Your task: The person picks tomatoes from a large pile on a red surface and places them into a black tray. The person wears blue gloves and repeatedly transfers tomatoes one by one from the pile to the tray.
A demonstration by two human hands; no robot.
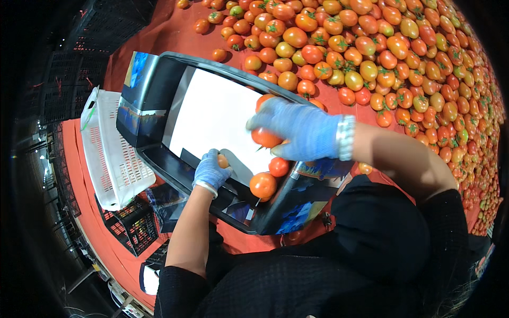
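Note:
A black printed box (222, 63) lined with white paper (218, 103) lies open before me, tilted in the view. My right hand (296, 129), in a blue knitted glove and blurred, is over the box's right end, with its fingers around a red tomato (265, 138); another tomato shows above the fingers. Several tomatoes rest in the box's near right corner, among them a large orange-red one (263, 185) and a smaller red one (278, 166). My left hand (212, 169), also gloved, is inside the near long wall, closed around a pale orange tomato (222, 161).
A large spread of loose tomatoes (366, 47) covers the red sheet (175, 35) beyond and to the right. A white perforated crate (119, 159) stands left of the box, with a black crate (131, 230) below it. Dark crates (75, 75) are stacked at upper left.

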